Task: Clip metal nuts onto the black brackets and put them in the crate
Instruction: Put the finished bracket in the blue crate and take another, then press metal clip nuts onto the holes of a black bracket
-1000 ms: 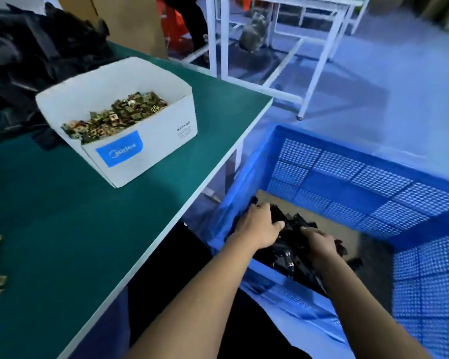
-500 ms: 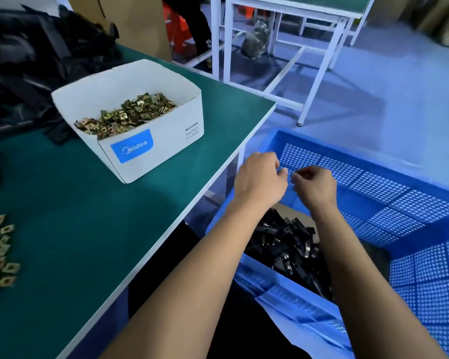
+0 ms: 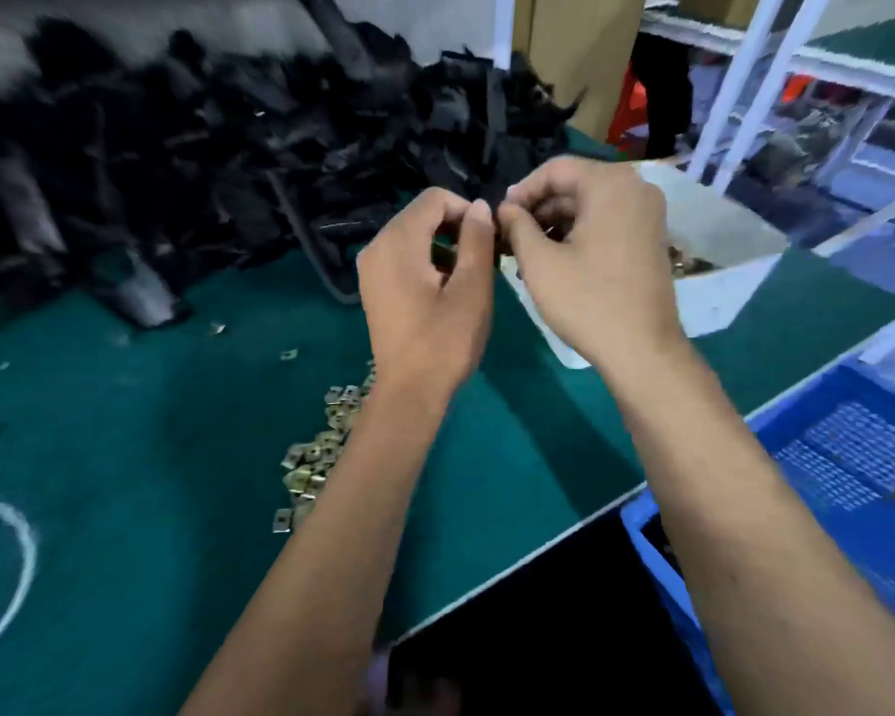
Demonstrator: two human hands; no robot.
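Both hands have come up out of the blue perforated plastic crate and now meet above the green surface. The left hand and right hand are curled, fingertips nearly touching; what either grip holds cannot be told. The delivery looks finished, the next bracket due. The pile of black plastic brackets lies beyond the hands, loose brass-coloured metal nuts below the left wrist. The white cardboard box shows no readable writing.

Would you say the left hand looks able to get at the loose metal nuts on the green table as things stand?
Probably yes: the loose metal nuts lie uncovered on the green table just below the left hand, with nothing between them, though its fingers are curled, seemingly pinching something small.
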